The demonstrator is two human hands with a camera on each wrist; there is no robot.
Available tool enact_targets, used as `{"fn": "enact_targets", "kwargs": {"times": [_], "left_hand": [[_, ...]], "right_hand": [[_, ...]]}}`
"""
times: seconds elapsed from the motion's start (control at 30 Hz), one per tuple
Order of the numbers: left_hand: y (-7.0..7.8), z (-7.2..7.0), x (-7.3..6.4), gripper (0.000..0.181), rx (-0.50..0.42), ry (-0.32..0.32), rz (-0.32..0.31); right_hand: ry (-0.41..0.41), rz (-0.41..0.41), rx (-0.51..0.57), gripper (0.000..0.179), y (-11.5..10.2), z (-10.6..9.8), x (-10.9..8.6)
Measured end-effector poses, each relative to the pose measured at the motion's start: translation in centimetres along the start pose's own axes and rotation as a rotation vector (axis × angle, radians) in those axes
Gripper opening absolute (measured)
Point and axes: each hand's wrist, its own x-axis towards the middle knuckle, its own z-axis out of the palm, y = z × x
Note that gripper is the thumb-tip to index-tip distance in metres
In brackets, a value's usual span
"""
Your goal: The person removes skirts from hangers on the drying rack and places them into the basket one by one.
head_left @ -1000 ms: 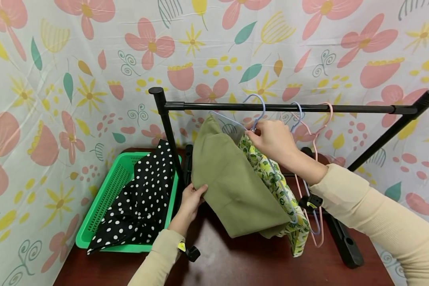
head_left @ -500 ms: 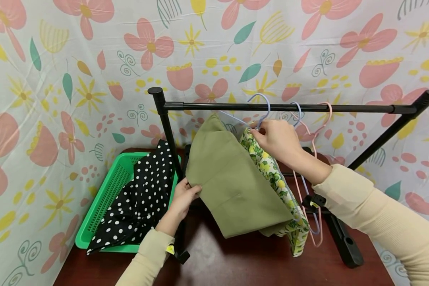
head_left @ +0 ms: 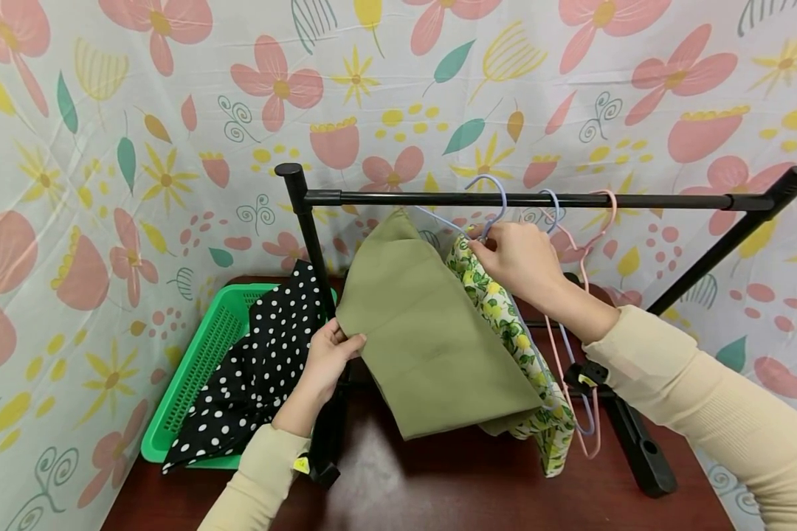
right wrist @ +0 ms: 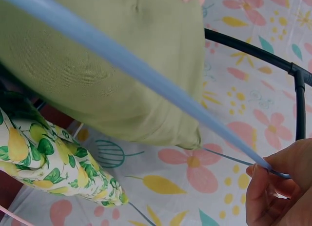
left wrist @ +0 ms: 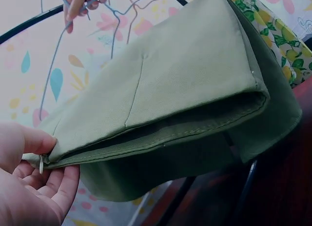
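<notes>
An olive-green skirt (head_left: 432, 332) hangs at a slant below the rack bar, part of it over one arm of a blue hanger (right wrist: 146, 84). My left hand (head_left: 325, 358) pinches its left edge between thumb and fingers. Beside those fingers a small zip pull (left wrist: 41, 162) shows in the left wrist view, and the skirt's opening gapes along the edge. My right hand (head_left: 521, 258) pinches the blue hanger just under its hook, which loops over the bar. Behind the skirt hangs a lemon-print garment (head_left: 505, 317); its hanger is partly hidden.
The black rack bar (head_left: 405, 198) spans the table (head_left: 398, 487). Another blue hanger (head_left: 553, 205) and a pink hanger (head_left: 612, 210) hang to the right. At left, a green basket (head_left: 202, 369) holds a black polka-dot garment (head_left: 272, 354). A floral backdrop stands behind.
My left hand has moved left and slightly up, drawing the skirt's edge out with it. The blue hanger and my right hand have shifted a little to the right.
</notes>
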Motion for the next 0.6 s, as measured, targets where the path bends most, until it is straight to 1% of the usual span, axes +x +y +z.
{"fn": "enact_targets", "kwargs": {"times": [0.33, 0.47, 0.6], "left_hand": [[3.0, -0.7, -0.8, 0.033, 0.019, -0.039, 0.067], [3.9, -1.0, -1.3, 0.035, 0.056, -0.061, 0.096], [4.7, -1.5, -1.8, 0.035, 0.108, -0.093, 0.159]], "right_hand": [[-0.012, 0.006, 0.002, 0.048, 0.2, -0.1, -0.2], [-0.021, 0.014, 0.006, 0.044, 0.3, 0.0, -0.3], [-0.028, 0.014, -0.005, 0.042, 0.3, 0.1, -0.2]]}}
